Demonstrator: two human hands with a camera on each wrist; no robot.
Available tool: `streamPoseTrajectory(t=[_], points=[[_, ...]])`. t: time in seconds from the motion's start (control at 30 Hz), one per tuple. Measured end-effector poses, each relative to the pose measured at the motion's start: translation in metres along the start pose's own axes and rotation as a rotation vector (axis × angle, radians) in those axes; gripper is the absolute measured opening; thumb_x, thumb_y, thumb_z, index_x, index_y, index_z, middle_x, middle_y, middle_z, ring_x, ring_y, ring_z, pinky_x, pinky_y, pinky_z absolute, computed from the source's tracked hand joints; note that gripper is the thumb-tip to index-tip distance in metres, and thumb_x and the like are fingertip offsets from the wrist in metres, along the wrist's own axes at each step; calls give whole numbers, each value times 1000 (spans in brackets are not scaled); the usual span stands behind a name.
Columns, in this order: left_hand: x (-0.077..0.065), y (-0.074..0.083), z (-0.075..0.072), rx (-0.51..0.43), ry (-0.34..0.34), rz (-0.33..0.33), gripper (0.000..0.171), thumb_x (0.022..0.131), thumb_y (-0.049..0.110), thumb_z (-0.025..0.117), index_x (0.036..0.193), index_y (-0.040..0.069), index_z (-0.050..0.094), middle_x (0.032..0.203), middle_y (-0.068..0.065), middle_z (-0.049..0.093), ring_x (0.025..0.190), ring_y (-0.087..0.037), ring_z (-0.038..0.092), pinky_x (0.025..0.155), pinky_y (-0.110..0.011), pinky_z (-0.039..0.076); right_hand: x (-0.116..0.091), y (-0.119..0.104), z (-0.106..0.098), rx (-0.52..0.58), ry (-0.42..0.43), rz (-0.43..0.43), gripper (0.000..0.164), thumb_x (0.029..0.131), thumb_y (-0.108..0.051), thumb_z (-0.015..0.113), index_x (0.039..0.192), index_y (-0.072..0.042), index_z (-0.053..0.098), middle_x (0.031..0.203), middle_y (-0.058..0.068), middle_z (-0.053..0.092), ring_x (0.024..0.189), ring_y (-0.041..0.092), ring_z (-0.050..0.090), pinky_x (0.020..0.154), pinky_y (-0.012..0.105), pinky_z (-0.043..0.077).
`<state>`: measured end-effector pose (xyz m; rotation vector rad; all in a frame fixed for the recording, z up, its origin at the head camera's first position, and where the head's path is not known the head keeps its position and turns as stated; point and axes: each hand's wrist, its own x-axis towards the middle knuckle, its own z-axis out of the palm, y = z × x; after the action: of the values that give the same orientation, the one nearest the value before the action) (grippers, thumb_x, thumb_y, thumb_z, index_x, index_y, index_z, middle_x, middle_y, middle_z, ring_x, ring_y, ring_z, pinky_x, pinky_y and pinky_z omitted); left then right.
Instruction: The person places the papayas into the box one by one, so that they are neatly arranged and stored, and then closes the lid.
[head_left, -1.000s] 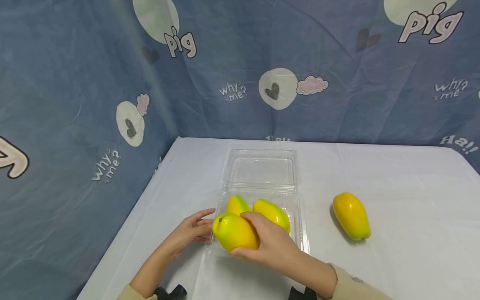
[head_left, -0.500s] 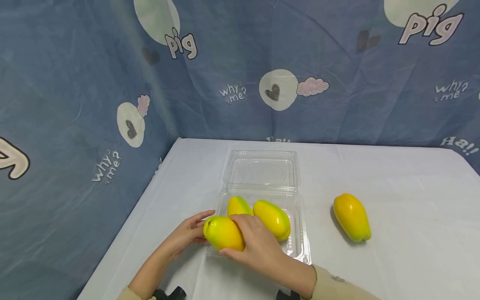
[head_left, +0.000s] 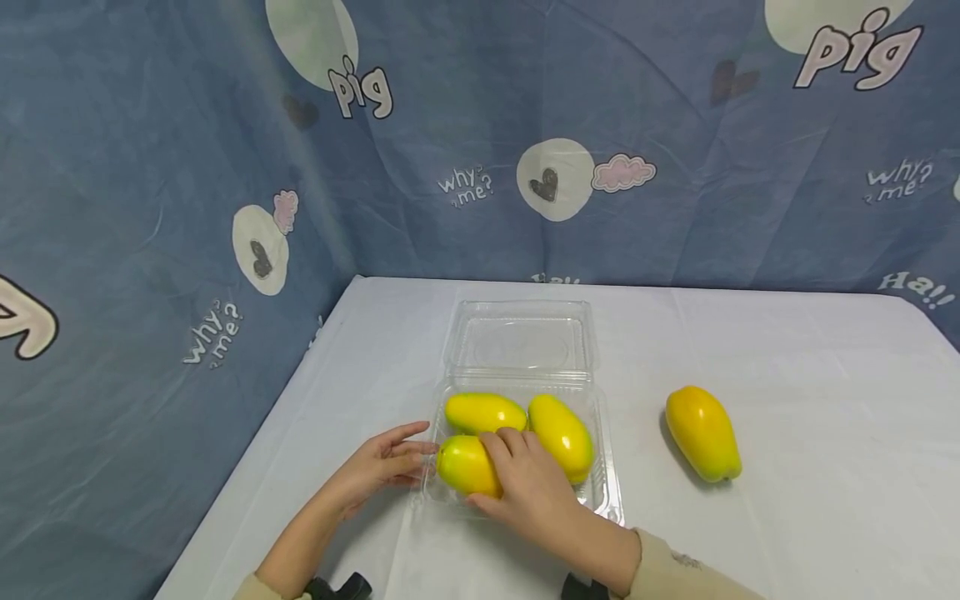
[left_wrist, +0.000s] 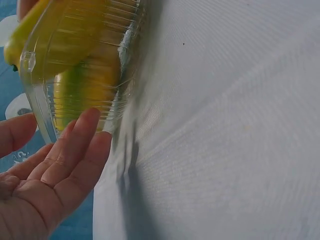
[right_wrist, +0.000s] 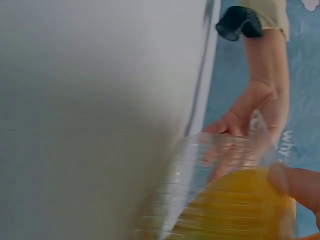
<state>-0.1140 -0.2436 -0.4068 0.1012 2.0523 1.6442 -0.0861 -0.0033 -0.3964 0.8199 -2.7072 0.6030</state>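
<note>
My right hand (head_left: 536,492) grips a yellow-green mango (head_left: 463,465) from above, thumb on its near side, in the front part of a clear plastic clamshell box (head_left: 613,500). Behind it in the box, one mango (head_left: 483,412) lies crosswise, and another mango (head_left: 564,437) lies slanted at the right. My left hand (head_left: 384,465) stands at the box's left side, its fingers extended along the outer wall. In the left wrist view, the fingertips (left_wrist: 90,116) are right at the ribbed clear wall. The right wrist view shows the thumb (right_wrist: 295,185) against the yellow mango.
The box's hinged lid (head_left: 522,337) lies folded back, away from me. A separate mango (head_left: 703,433) rests on the white tablecloth (head_left: 840,433) to the right. A blue printed curtain (head_left: 450,233) hangs behind and to the left.
The gripped mango went left, then back right and lower into the box's front. Behind it, one mango has turned crosswise and the other has shifted right. My left hand barely moved.
</note>
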Motion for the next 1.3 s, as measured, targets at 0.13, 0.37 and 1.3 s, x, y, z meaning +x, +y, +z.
streamPoseTrajectory(t=[0.13,0.37,1.3], points=[[0,0,0,4,-2,-8,63,92,23,55,142,-2,25,128,-23,51,98,-26,63,84,-37,50,-2,4,7,56,1,2,55,70,-39,76,111,-9,55,103,8,51,88,22,53,74,34,47],[1,1,0,3,9,-3,65,92,24,55,142,-2,24,129,-23,50,94,-20,63,83,-37,51,-1,7,14,125,20,-27,49,74,-34,75,111,-7,57,106,10,51,96,24,52,80,36,48],[-1,-2,-1,-19,-9,-26,64,92,22,55,142,-1,23,129,-23,50,99,-28,63,83,-36,51,-8,30,-26,110,5,84,48,77,-29,73,113,-3,57,118,14,54,105,32,51,82,41,48]])
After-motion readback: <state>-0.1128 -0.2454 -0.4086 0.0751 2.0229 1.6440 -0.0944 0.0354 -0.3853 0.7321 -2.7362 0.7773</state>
